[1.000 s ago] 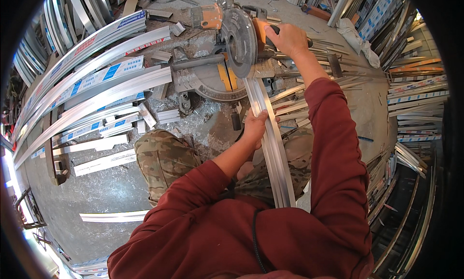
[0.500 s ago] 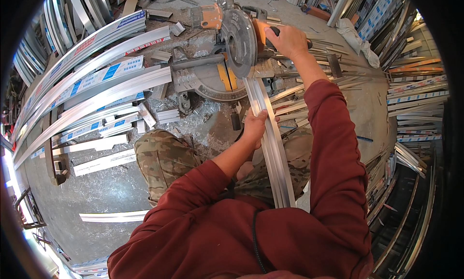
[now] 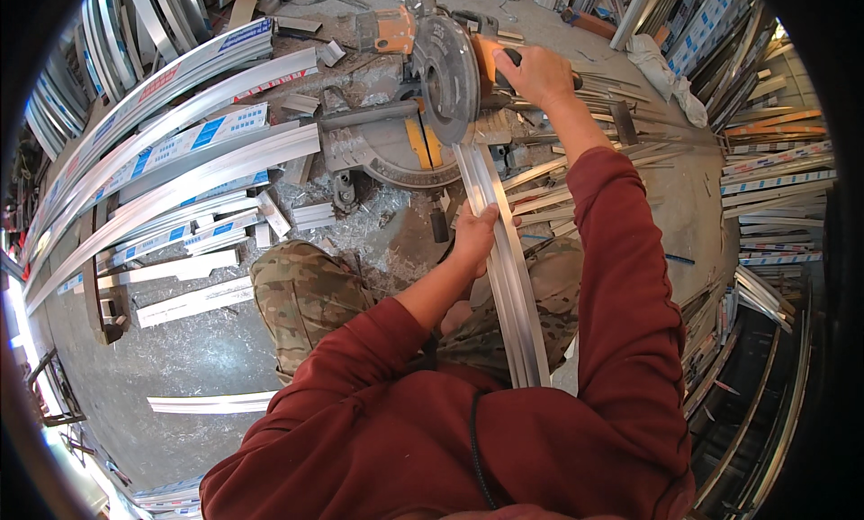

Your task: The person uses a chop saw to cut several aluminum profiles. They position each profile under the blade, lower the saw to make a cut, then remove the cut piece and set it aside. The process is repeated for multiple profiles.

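A long silver aluminium profile runs from my lap up to the mitre saw, its far end by the blade. My left hand is closed around the profile at mid-length, thumb on top. Up at the saw, my right hand grips the black saw handle. The round blade with its guard stands above the saw's base, over a yellow insert. Whether the blade touches the profile's end, I cannot tell.
Long white and silver profiles lie in a stack to the left of the saw. Small offcuts and shavings litter the floor. More profiles are piled along the right side, near a white sack.
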`<action>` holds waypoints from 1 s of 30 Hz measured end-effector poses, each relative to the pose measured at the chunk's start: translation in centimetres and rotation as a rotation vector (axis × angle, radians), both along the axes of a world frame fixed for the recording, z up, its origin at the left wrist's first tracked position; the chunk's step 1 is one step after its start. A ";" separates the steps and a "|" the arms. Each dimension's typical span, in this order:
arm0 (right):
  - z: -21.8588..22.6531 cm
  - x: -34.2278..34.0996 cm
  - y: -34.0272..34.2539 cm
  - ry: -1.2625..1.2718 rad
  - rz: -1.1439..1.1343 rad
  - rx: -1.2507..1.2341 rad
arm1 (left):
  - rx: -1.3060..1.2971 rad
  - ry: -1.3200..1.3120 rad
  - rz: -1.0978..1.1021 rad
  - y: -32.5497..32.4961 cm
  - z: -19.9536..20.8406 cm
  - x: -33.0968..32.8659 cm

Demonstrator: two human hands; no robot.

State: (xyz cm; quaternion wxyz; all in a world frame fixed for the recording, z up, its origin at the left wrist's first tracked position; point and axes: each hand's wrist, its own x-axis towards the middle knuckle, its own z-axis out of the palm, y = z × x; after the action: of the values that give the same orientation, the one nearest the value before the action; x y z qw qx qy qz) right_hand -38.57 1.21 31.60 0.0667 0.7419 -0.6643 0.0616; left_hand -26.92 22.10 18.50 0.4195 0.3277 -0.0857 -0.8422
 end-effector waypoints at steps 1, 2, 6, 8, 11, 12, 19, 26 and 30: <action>-0.1 0.0 0.0 -0.004 0.001 0.002 | 0.003 -0.001 0.014 0.1 0.1 -0.1; -0.2 -0.1 0.0 -0.008 0.001 0.004 | 0.006 -0.002 0.028 0.1 0.1 -0.2; -0.2 0.0 0.1 -0.022 0.001 -0.004 | -0.005 -0.004 -0.008 0.0 0.2 0.1; -0.1 0.0 0.2 -0.016 -0.003 0.004 | -0.005 -0.007 0.015 0.0 0.1 -0.1; -0.1 0.0 0.2 -0.024 0.009 0.002 | -0.009 -0.004 0.009 0.0 0.0 -0.1; 0.0 -0.1 0.1 -0.020 -0.004 0.018 | -0.009 -0.007 0.004 0.0 0.0 -0.2; 0.6 0.0 -1.0 -0.042 0.006 -0.081 | 0.026 0.009 0.017 0.6 -0.3 -0.1; 0.7 -1.9 -1.2 -0.263 0.074 -0.370 | 0.038 0.088 0.093 1.1 -0.7 1.6; 0.5 -1.8 5.0 -0.482 0.192 -0.348 | 0.031 0.066 0.212 0.8 1.9 4.9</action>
State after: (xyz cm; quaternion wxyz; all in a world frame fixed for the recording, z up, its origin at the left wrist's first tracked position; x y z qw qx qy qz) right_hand -40.38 6.16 32.10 0.0271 0.7426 -0.5674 0.3548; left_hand -22.02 22.92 20.40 0.5037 0.3133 -0.0238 -0.8047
